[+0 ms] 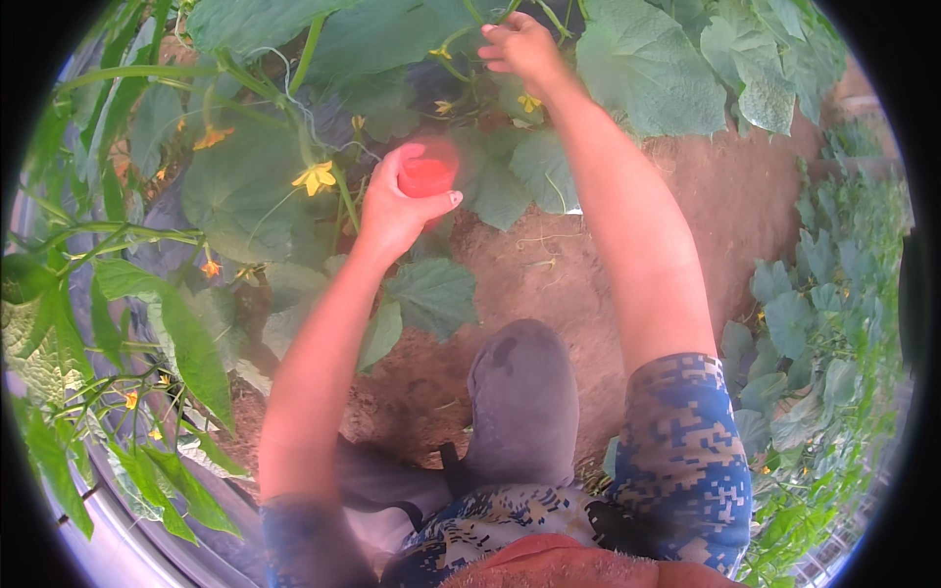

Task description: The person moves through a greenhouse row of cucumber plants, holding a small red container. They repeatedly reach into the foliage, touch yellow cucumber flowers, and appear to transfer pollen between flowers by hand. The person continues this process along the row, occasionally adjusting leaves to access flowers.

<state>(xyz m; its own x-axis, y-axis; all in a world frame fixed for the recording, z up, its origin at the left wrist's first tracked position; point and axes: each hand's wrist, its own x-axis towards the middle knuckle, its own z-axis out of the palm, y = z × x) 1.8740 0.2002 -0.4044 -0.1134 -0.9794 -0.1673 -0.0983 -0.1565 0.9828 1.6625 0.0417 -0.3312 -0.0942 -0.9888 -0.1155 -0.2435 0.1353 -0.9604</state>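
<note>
My left hand (397, 198) grips a red cup (428, 169), its mouth turned up towards the camera, among the leaves. A yellow flower (315, 178) of the cucumber-like vine stands just left of that hand. Farther forward, at the top of the view, my right hand (523, 50) reaches to a green vine stem (507, 10). Its fingers are bent close to the stem; whether they pinch it is hidden. Below my right wrist hangs another yellow flower (529, 102). A large leaf (647, 70) spreads to the right of that hand.
A thin pale string (288, 73) runs beside a thick stem at upper left. Dark plastic sheeting (165, 209) shows between leaves. Bare soil (529, 272) lies around my bent knee (523, 397). Another row of plants (790, 323) lines the right side.
</note>
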